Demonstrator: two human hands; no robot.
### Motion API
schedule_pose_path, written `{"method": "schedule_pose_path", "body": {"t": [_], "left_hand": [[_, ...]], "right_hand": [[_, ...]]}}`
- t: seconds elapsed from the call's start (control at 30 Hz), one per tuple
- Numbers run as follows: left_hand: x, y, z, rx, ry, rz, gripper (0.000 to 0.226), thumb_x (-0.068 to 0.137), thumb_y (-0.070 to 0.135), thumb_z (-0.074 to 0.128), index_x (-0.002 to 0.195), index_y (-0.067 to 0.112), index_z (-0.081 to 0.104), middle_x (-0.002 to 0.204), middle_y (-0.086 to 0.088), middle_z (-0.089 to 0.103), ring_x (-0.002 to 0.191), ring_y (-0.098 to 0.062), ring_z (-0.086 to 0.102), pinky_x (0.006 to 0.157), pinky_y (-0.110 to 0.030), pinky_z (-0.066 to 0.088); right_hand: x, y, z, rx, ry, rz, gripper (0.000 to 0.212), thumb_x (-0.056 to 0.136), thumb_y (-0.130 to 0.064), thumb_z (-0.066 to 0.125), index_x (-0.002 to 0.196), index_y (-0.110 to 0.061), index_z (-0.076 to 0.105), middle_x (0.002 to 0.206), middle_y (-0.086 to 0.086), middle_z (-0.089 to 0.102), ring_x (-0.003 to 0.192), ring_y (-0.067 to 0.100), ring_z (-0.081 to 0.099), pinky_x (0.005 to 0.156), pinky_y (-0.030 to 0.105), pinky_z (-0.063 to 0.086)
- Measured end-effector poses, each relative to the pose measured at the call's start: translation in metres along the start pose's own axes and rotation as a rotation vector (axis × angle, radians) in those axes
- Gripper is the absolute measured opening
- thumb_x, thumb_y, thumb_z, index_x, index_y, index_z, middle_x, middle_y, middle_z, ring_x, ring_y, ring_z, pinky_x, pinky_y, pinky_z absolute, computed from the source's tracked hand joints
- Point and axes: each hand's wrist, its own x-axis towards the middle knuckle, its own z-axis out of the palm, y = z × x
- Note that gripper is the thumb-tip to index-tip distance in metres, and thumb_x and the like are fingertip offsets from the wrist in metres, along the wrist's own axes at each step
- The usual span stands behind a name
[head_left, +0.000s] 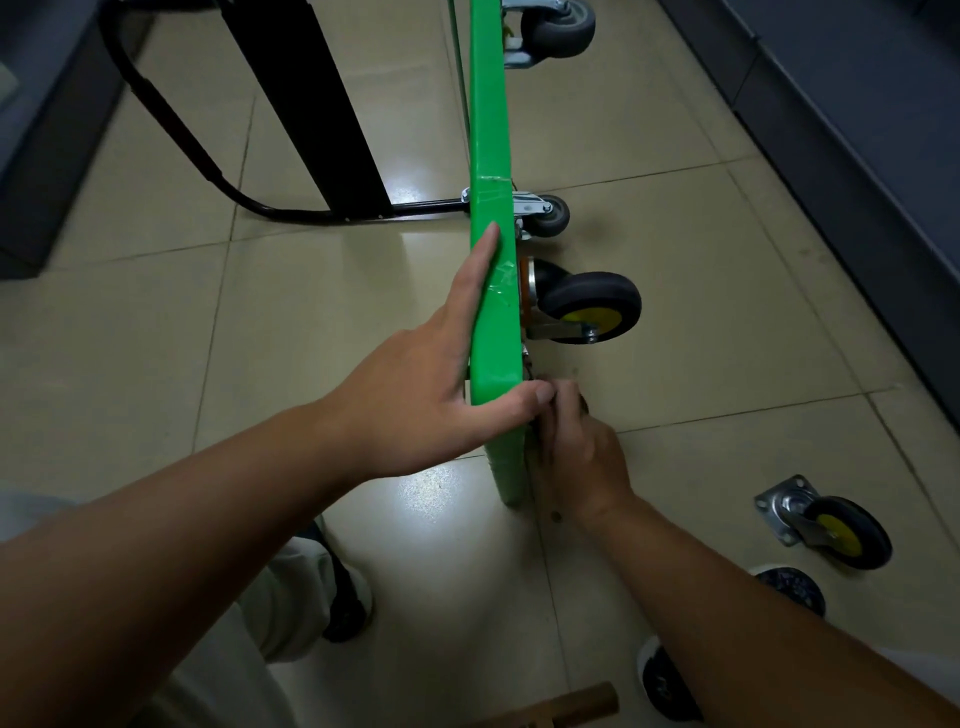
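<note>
Two hands on a green cart deck (488, 130) stood on edge on the tiled floor (701, 208), running from centre toward twelve o'clock. At ten o'clock, black handle (171, 130), low to the floor. Left hand (415, 395) clamped on the deck's near top edge, forefinger straight along it, thumb hooked over. At two o'clock of that grip, mounted yellow-hubbed caster (587, 306). Right hand (582, 457) at the thumb's five o'clock, fingers curled against the deck's caster side; cannot tell whether holding anything. At four o'clock, loose caster (831, 525), well apart.

Green cart deck (489, 130) upright on edge
</note>
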Motion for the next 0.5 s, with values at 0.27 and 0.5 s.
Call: {"method": "schedule_pose_path", "body": {"t": [0.27,0.5], "left_hand": [[0.001,-0.001,-0.001,0.001,-0.018,0.017,0.107,0.077,0.08,0.048,0.15,0.052,-0.026,0.126,0.0,0.06,0.077,-0.016,0.07,0.071,-0.041,0.06],[-0.001,0.005,-0.004,0.038,-0.03,0.012,0.11,0.072,0.085,0.044,0.15,0.051,-0.027,0.128,0.002,0.061,0.084,-0.011,0.07,0.078,-0.034,0.059]], "right_hand": [[0.007,0.009,0.009,-0.046,-0.114,0.054,0.032,0.099,-0.014,0.058,0.131,-0.01,0.051,0.102,0.018,0.067,0.088,0.039,0.065,0.064,0.038,0.049],[-0.017,0.005,-0.04,-0.18,-0.186,0.222,0.022,0.104,-0.022,0.049,0.118,-0.016,0.065,0.082,0.016,0.069,0.072,0.036,0.065,0.058,0.038,0.046]]}}
